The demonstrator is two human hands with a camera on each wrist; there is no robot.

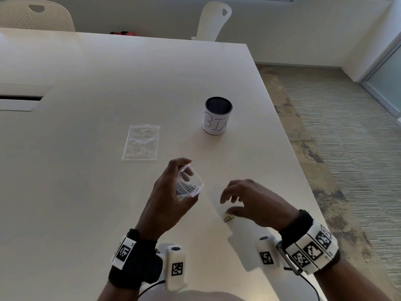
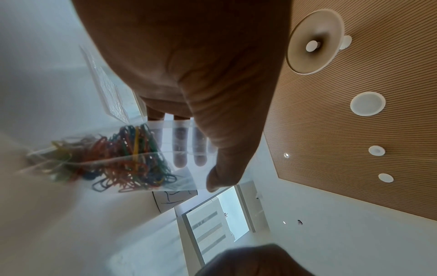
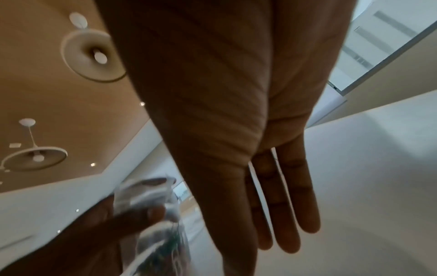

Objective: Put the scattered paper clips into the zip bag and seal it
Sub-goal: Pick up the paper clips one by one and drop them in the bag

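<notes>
Spillage threatened: my left hand (image 1: 167, 192) pinched the small clear plastic zip bag (image 1: 189, 185) unsealed; my right hand (image 1: 249, 200) hovered loose-fingered, empty, over the yellow wire paper clip (image 1: 229, 218) near the table's (image 1: 86, 192) right edge.

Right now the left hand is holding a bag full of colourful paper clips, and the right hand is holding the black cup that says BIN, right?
Not quite. In the head view the right hand holds nothing; it hovers open above the table, and the cup stands apart. The left hand does hold the bag of clips.

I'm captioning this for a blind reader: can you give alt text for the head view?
A left hand holds an open zip bag of paper clips above a white table, while the right hand hovers open over loose clips. Beyond lie a second clear bag and a "BIN" cup.
</notes>
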